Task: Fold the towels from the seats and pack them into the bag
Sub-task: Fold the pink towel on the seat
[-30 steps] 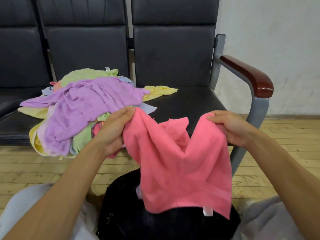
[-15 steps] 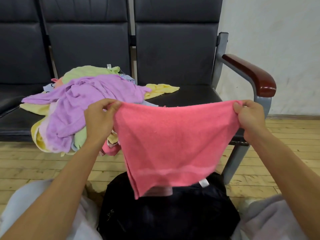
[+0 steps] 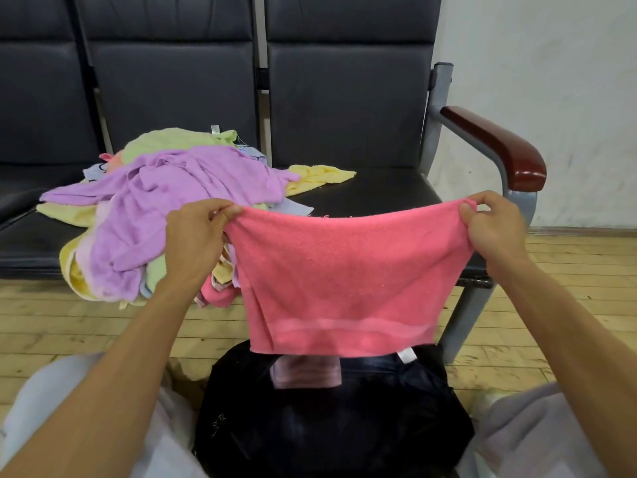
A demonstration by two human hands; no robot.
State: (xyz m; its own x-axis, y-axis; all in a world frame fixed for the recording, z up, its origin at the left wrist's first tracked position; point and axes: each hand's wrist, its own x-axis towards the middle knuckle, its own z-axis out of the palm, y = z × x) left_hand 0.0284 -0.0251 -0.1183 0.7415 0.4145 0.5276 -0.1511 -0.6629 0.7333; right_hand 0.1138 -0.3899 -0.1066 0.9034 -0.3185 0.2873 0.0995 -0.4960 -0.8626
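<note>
One pink towel [image 3: 344, 270] is held spread in the air, above the black bag [image 3: 327, 426] on the near floor and in front of the right seat [image 3: 386, 191]. The step is judged to be the start of a fold, with the top edge pulled taut. The next move likely calls for the two top corners to be brought together, hem kept level. The left corner is pinched between thumb and curled fingers of the left hand [image 3: 196, 236]; the right corner is pinched likewise by the right hand [image 3: 496, 232]. The unfolded pile [image 3: 165, 201] lies on the middle seat, far left.
</note>
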